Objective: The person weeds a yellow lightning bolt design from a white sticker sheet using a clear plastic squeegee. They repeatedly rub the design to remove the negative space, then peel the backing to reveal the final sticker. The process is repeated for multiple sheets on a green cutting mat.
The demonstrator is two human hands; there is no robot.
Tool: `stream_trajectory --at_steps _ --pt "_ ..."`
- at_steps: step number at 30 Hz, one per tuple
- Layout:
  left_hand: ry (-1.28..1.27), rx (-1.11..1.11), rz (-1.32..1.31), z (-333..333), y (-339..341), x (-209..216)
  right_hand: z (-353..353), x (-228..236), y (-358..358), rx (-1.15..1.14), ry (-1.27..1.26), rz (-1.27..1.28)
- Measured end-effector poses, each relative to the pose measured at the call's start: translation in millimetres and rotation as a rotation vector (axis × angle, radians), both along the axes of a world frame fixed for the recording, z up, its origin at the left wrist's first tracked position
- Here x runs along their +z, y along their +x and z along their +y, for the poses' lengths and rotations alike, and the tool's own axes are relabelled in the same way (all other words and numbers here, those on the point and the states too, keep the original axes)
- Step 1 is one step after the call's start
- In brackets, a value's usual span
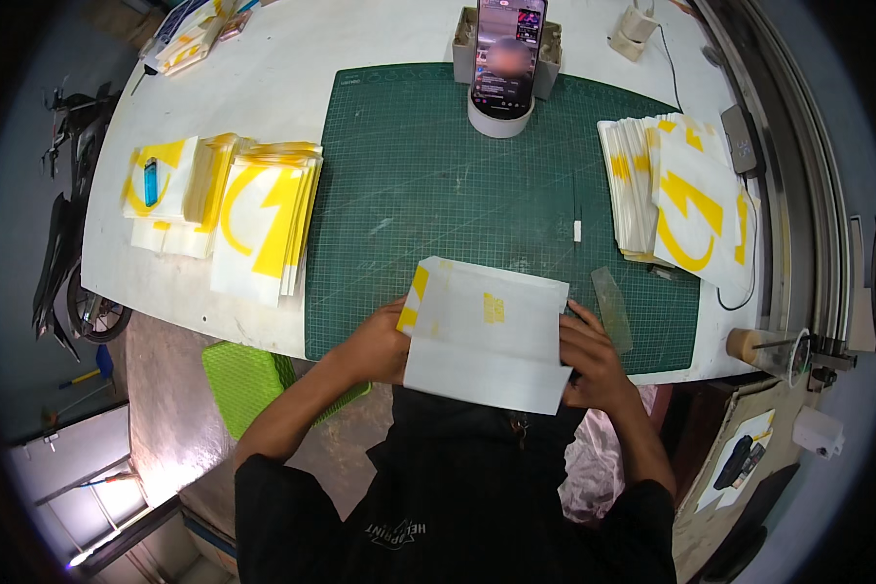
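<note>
Folded white sheet (482, 346), 1: left edge is gripped by left hand (383, 343), right edge by half-curled right hand (594, 360).

Both hands (387, 341) hold yellow-printed white paper (487, 355).

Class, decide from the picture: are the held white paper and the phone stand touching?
Apart: the head view plainly shows green mat between the white paper and the phone stand.

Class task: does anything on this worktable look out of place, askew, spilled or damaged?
The right-hand paper stack looks askew, its pieces fanned unevenly over the edge of the green mat. What seems a blue lighter lies on the far-left pile, odd among paper. No spill stands out.
</note>
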State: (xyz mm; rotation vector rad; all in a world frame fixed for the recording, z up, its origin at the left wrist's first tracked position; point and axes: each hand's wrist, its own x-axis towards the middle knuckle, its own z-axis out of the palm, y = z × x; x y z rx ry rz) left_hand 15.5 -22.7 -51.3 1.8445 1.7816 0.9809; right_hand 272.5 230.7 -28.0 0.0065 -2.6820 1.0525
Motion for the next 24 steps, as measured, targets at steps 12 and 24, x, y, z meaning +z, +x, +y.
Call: stream_trajectory --at_steps 12,24 --pt "-0.127 0.035 -0.206 26 0 28 -3 10 -8 -0.171 -0.182 -0.074" --pt "-0.007 0.449 -0.394 50 2 20 -4 -5 -28 -0.549 -0.538 -0.098"
